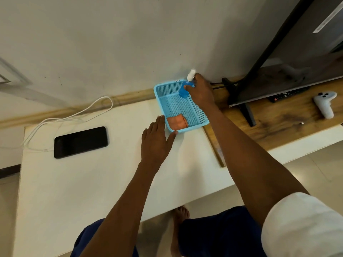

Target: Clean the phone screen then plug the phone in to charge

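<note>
A black phone (80, 142) lies screen up on the white table at the left, with a white charging cable (74, 115) looping behind it. A blue mesh basket (163, 91) stands at the table's far right. Inside it, my right hand (201, 91) grips a blue spray bottle (184, 89) with a white nozzle at the basket's far corner. A folded orange cloth (177, 122) lies in the basket's near corner. My left hand (156, 141) is flat with straight fingers, touching the basket's near left edge.
A wooden shelf (274, 127) to the right carries a TV on a black stand (246, 110), a dark remote (287, 94) and a white controller (324, 104). The wall runs close behind the table. My legs and a bare foot (181, 216) show below the table's front edge.
</note>
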Action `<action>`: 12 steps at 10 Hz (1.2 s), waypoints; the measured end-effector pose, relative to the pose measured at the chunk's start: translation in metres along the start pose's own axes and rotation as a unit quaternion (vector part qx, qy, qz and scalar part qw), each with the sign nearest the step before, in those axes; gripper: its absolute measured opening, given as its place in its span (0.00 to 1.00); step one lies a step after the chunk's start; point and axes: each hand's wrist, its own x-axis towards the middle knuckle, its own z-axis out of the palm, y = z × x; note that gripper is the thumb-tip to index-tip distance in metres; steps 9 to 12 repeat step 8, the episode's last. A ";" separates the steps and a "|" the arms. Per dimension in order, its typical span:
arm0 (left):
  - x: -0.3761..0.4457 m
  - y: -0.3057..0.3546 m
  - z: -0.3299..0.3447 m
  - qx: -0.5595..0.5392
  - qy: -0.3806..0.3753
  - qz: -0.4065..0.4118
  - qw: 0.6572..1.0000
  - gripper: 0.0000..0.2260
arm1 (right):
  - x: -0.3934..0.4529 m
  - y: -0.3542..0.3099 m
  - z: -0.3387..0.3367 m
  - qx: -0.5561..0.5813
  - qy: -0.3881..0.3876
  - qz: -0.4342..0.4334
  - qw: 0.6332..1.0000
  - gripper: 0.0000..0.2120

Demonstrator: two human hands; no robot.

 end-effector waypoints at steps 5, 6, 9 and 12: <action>0.000 -0.002 -0.003 0.011 -0.028 -0.020 0.999 0.34 | 0.006 -0.001 0.014 -0.050 0.007 -0.012 0.999 0.19; 0.001 -0.003 -0.001 0.008 -0.033 -0.026 0.999 0.34 | 0.005 0.001 0.015 0.001 -0.025 -0.003 1.000 0.23; -0.001 0.001 -0.006 -0.004 -0.028 -0.030 0.999 0.35 | -0.021 -0.007 0.001 0.128 -0.013 0.001 0.992 0.28; -0.001 0.001 -0.006 -0.004 -0.028 -0.030 0.999 0.35 | -0.021 -0.007 0.001 0.128 -0.013 0.001 0.992 0.28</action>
